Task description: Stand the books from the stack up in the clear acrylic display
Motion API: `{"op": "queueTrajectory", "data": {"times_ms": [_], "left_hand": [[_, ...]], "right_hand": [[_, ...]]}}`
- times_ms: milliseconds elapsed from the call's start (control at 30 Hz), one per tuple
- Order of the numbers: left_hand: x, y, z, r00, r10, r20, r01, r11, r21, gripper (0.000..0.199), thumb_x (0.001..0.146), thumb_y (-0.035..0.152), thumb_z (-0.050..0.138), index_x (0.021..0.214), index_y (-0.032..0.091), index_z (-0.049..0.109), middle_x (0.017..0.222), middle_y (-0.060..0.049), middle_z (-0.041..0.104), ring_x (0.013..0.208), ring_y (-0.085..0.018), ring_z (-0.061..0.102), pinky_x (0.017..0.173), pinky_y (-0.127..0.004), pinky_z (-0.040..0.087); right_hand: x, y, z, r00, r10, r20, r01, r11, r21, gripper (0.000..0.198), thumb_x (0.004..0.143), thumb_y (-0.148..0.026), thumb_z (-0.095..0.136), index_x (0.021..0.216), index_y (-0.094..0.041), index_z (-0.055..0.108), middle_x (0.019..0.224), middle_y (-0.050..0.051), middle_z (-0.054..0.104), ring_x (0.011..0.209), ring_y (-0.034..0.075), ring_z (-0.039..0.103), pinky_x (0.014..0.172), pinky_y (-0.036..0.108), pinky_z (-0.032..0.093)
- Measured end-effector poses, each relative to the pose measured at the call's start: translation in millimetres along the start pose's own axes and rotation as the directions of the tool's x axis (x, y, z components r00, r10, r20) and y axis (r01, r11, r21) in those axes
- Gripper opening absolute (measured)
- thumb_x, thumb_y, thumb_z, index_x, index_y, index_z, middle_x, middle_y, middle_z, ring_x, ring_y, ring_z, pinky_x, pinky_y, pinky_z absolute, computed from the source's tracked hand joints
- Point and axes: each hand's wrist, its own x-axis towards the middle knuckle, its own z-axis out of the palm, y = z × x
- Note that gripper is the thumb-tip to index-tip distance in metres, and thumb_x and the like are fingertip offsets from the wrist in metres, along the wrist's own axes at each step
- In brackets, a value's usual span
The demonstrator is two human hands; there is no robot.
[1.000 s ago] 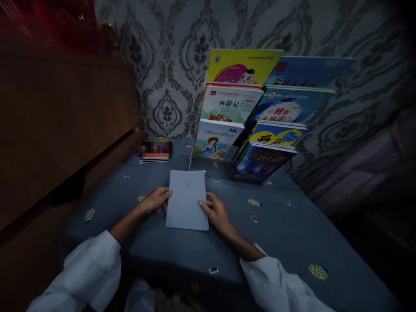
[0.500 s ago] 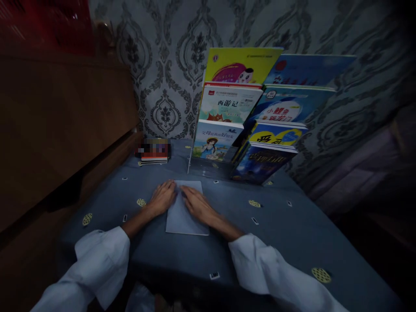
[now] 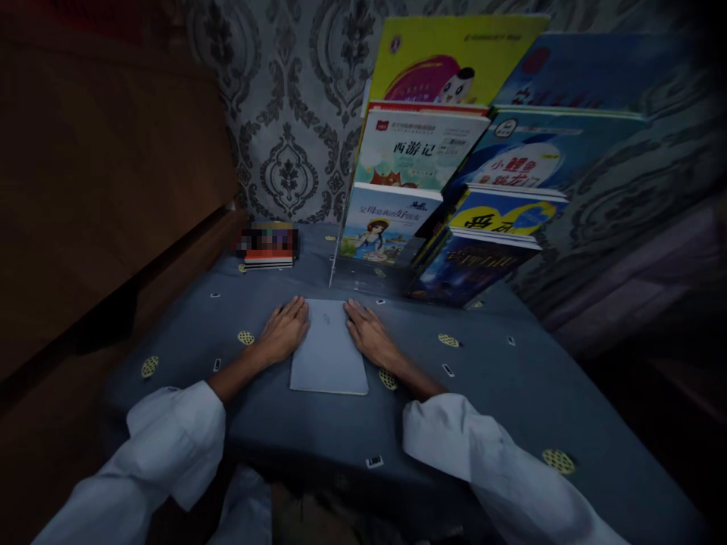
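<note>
A thin pale booklet (image 3: 328, 352) lies flat on the table before me, with a small faint mark near its top edge. My left hand (image 3: 285, 327) rests along the booklet's upper left edge, fingers stretched out and pointing away from me. On the opposite side, my right hand (image 3: 369, 333) lies over the upper right edge, its fingers also extended and fairly flat. Neither hand lifts the booklet; both touch its borders. The fingertips' undersides are hidden.
A clear stand (image 3: 363, 278) behind the booklet holds several upright picture books, among them a yellow book (image 3: 454, 57). A small stack of books (image 3: 269, 259) sits at the back left. Wooden furniture (image 3: 113, 189) borders the table's left side; a patterned wall (image 3: 289, 113) stands behind.
My right hand has slid right, from the middle of the booklet to its right edge, uncovering the surface. My left hand stays at the left edge. The camera view has tilted slightly down.
</note>
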Motion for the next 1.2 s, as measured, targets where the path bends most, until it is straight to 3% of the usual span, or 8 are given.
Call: {"op": "queueTrajectory", "data": {"times_ms": [100,200,367,567,967,1067,1200], "left_hand": [[-3.6,3.5,-2.1,0.998,0.054,0.027,-0.055,0.998,0.011,0.052,0.102,0.029,0.035,0.147,0.004,0.038,0.157,-0.021,0.034,0.15,-0.03,0.025,0.119,-0.05,0.025],[-15.0,14.8,-0.1,0.981,0.186,0.049,-0.187,0.982,0.016,0.055,0.103,0.036,0.033,0.149,0.005,0.035,0.158,-0.021,0.031,0.151,-0.029,0.022,0.121,-0.05,0.021],[-48.9,52.1,5.2,0.908,0.409,0.086,-0.411,0.912,0.003,0.065,0.104,0.049,0.03,0.152,0.005,0.028,0.16,-0.021,0.026,0.152,-0.027,0.018,0.122,-0.046,0.016],[-69.3,74.6,2.5,0.831,0.548,0.1,-0.547,0.836,-0.038,0.065,0.104,0.052,0.028,0.154,0.011,0.026,0.161,-0.014,0.027,0.153,-0.021,0.017,0.124,-0.042,0.01],[-68.5,71.8,-6.0,0.799,0.594,0.096,-0.562,0.794,-0.233,0.053,0.104,0.042,0.037,0.153,0.022,0.032,0.16,-0.005,0.032,0.152,-0.023,0.02,0.124,-0.049,0.006],[-67.9,67.6,-10.5,0.809,0.586,0.048,-0.526,0.758,-0.386,0.044,0.104,0.035,0.039,0.147,0.025,0.044,0.154,-0.005,0.043,0.149,-0.02,0.029,0.124,-0.047,0.009],[-65.2,61.1,-15.4,0.857,0.513,-0.049,-0.436,0.67,-0.601,0.034,0.103,0.028,0.039,0.128,0.024,0.063,0.134,-0.004,0.065,0.135,-0.018,0.051,0.121,-0.041,0.024]], "right_hand": [[0.0,-8.1,1.5,1.0,0.029,-0.006,-0.029,0.999,-0.024,0.053,0.1,-0.025,0.03,0.148,-0.007,0.041,0.157,0.018,0.038,0.148,0.025,0.031,0.122,0.048,0.025],[1.0,-11.7,3.7,0.999,0.022,-0.03,-0.023,0.999,-0.034,0.053,0.1,-0.024,0.03,0.148,-0.007,0.041,0.157,0.017,0.038,0.147,0.025,0.033,0.122,0.047,0.026],[1.8,-8.4,8.6,0.998,0.021,-0.063,-0.023,0.999,-0.045,0.052,0.1,-0.024,0.029,0.148,-0.011,0.043,0.157,0.016,0.04,0.146,0.024,0.035,0.12,0.048,0.028],[2.8,-10.7,8.0,0.997,0.016,-0.075,-0.022,0.997,-0.071,0.052,0.099,-0.023,0.028,0.147,-0.008,0.044,0.156,0.017,0.04,0.146,0.024,0.035,0.119,0.047,0.03],[0.8,-14.6,4.0,0.998,0.02,-0.068,-0.026,0.995,-0.096,0.052,0.1,-0.025,0.029,0.147,-0.01,0.045,0.156,0.015,0.041,0.146,0.024,0.035,0.119,0.046,0.028],[-3.0,-19.5,1.8,0.999,0.019,-0.03,-0.023,0.993,-0.113,0.052,0.1,-0.028,0.03,0.148,-0.01,0.043,0.156,0.015,0.04,0.148,0.024,0.032,0.12,0.047,0.026],[-15.5,-30.9,1.2,1.0,-0.007,0.005,0.008,0.991,-0.135,0.054,0.1,-0.028,0.031,0.149,-0.008,0.041,0.157,0.015,0.038,0.15,0.024,0.027,0.12,0.05,0.024]]}}
